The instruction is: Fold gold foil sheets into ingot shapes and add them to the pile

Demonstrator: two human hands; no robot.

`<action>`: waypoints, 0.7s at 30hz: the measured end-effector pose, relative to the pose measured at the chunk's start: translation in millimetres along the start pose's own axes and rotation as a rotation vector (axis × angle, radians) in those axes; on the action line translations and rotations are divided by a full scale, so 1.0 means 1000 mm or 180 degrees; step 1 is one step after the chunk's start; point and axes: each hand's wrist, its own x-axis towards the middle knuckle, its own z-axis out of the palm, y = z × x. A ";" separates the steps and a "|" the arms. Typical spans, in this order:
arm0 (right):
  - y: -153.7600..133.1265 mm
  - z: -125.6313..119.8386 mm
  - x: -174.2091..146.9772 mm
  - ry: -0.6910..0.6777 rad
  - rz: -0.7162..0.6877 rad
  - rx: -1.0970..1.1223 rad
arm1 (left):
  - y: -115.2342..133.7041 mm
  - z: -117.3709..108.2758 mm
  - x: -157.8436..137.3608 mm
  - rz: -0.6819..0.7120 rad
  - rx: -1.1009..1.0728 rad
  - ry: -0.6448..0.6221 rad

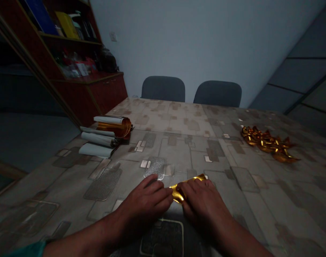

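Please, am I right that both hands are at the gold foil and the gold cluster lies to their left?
No: the left hand and right hand are at the gold foil, but the head view shows the gold cluster to their right, not left.

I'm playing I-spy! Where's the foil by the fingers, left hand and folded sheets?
Foil (177, 195), head view: shiny visible part.
Left hand (148, 198), head view: its back.
Folded sheets (101, 139), head view: a pale layer.

Patterned tabletop (176, 142) | left — curled sheets (100, 138) | right — gold pieces (267, 144) | front: foil (177, 195), apparently touching
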 end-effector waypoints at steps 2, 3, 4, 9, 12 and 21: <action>0.000 -0.006 0.001 -0.0105 0.0052 0.0170 | 0.001 0.002 0.002 0.0033 0.0018 -0.0106; 0.001 -0.009 0.001 -0.0149 0.0071 0.0261 | 0.001 0.002 0.002 0.0066 0.0021 -0.0153; 0.003 -0.013 0.000 -0.0198 0.0090 0.0353 | 0.001 0.003 0.003 0.0102 0.0024 -0.0190; 0.034 -0.033 -0.001 -0.0447 0.0299 0.1051 | -0.003 -0.004 0.008 0.0266 0.0120 -0.0217; 0.053 -0.038 -0.001 -0.0147 0.0296 0.1049 | -0.006 -0.015 0.015 0.0343 0.0176 -0.0306; 0.052 -0.040 -0.003 0.0147 0.0232 0.1128 | -0.026 -0.031 0.018 0.0060 -0.0237 -0.0675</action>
